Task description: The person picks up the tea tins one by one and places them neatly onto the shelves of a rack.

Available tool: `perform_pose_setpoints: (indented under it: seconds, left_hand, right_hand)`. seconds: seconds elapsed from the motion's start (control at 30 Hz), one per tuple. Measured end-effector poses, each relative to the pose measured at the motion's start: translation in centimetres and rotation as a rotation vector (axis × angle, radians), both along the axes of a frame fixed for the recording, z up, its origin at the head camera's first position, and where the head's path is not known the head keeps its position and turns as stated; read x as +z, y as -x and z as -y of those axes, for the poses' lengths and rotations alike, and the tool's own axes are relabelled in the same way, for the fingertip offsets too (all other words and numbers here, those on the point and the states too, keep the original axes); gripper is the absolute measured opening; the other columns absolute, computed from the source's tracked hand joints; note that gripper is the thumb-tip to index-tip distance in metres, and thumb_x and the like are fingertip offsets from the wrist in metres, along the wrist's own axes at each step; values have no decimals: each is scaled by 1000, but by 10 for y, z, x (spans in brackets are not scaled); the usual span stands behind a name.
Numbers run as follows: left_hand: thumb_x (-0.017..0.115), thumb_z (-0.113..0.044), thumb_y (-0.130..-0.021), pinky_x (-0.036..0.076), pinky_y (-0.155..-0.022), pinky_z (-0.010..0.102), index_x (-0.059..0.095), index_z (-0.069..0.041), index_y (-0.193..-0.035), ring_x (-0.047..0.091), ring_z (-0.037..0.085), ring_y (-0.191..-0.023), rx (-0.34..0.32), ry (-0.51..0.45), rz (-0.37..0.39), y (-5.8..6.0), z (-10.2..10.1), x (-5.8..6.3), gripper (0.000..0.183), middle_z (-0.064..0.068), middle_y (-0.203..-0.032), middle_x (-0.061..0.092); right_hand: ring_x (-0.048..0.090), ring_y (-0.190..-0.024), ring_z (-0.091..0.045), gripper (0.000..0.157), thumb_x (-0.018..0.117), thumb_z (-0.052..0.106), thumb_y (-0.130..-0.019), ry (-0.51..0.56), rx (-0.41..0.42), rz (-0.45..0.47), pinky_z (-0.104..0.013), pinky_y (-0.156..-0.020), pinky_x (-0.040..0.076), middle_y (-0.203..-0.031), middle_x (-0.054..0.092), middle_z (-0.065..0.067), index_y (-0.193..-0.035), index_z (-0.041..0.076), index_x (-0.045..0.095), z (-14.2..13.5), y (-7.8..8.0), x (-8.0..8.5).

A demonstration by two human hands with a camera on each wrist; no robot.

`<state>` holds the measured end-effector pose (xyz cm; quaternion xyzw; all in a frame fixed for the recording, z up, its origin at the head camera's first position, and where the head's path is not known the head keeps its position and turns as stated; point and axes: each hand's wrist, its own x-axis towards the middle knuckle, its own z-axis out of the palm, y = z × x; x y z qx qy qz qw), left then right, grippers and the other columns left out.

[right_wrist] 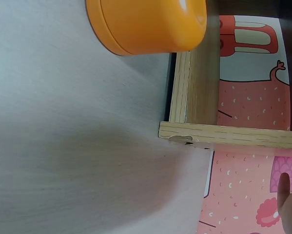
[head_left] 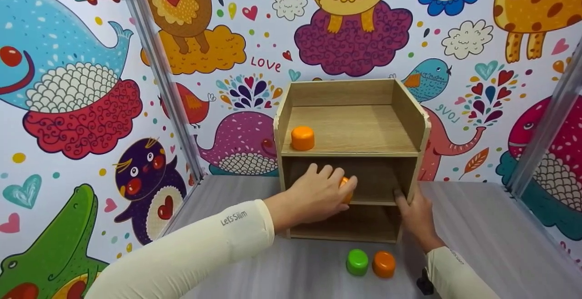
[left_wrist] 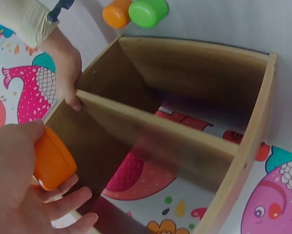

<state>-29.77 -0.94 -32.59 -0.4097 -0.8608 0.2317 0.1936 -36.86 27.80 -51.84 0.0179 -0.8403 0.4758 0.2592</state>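
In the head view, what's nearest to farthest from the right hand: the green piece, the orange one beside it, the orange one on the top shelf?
1. Lower orange piece, on the tabletop.
2. Green piece, just left of that.
3. Upper orange piece, at the left front of the top shelf.

left hand [left_wrist: 16,180] holding orange cylinder [left_wrist: 53,161], right hand [left_wrist: 68,68] gripping wooden shelf [left_wrist: 155,122], green cylinder [left_wrist: 148,13], second orange cylinder [left_wrist: 116,13]

I wear pale cream, close-fitting sleeves. My left sleeve [head_left: 195,249] carries dark slanted lettering [head_left: 233,217], "Let's Slim", near its cuff; my right sleeve [head_left: 457,274] shows a small dark mark [head_left: 457,257] and a black strap [left_wrist: 59,9].
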Motion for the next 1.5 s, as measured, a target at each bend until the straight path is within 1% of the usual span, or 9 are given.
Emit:
perform_pose_setpoints:
  seconds: [0.17,0.27,0.5,0.57,0.73,0.93,1.13,1.33,1.5]
  left_hand:
    - [36,-56,-94,45,-90,50,32,-21,-141,52,27,-106,10,-33,16,3,2,17,58,8,-122,51]
    - [34,-55,-95,43,-92,51,31,-20,-142,52,28,-109,9,-47,8,7,4,26,59,8,-124,51]
    - [35,-56,-95,44,-82,43,32,-19,-142,51,26,-104,14,-82,-16,13,9,40,60,9,-121,51]
    - [35,-56,-95,43,-82,43,32,-19,-141,51,26,-105,14,-87,-18,14,11,43,59,9,-121,50]
    - [36,-54,-95,43,-89,46,33,-18,-140,49,26,-110,13,-108,-2,18,12,52,57,9,-123,49]
    - [40,-53,-94,43,-86,48,33,-19,-139,49,27,-111,31,-136,11,26,11,61,57,9,-120,50]
    - [41,-54,-93,39,-91,52,35,-21,-136,46,27,-115,38,-168,12,33,12,67,54,9,-122,49]
    - [41,-54,-93,38,-92,53,36,-21,-137,46,27,-113,34,-158,-8,39,10,72,55,10,-123,50]
    - [43,-53,-93,36,-93,55,36,-22,-139,46,28,-112,50,-160,9,46,7,76,55,11,-124,50]
  right_hand:
    - [57,-114,-34,63,52,50,-90,-2,-5,4,-56,-92,41,-137,49,-9,-145,29,28,1,0,1]
    - [58,-112,-33,61,52,50,-90,-8,-15,-3,-55,-92,42,-136,51,-8,-144,32,29,0,-1,1]
    - [56,-115,-35,63,52,48,-91,-11,-6,0,-56,-94,40,-138,49,-9,-146,33,25,0,0,1]
    - [55,-115,-35,63,52,47,-91,-13,-5,0,-56,-93,40,-138,48,-9,-146,33,25,0,0,1]
    - [57,-113,-35,63,52,50,-91,-6,-10,16,-57,-92,41,-137,50,-10,-146,32,26,1,-1,1]
    - [55,-114,-37,64,52,50,-90,8,-2,28,-59,-91,41,-139,48,-10,-146,34,24,0,-1,2]
    - [56,-113,-34,62,53,49,-91,-1,-7,18,-57,-94,40,-138,48,-8,-145,36,25,0,-1,2]
    - [58,-111,-31,59,52,49,-91,-19,-16,1,-54,-96,41,-136,50,-6,-143,37,27,-1,-1,2]
    - [58,-112,-31,60,52,49,-91,-15,-17,7,-54,-96,40,-136,50,-7,-144,35,27,-1,-1,1]
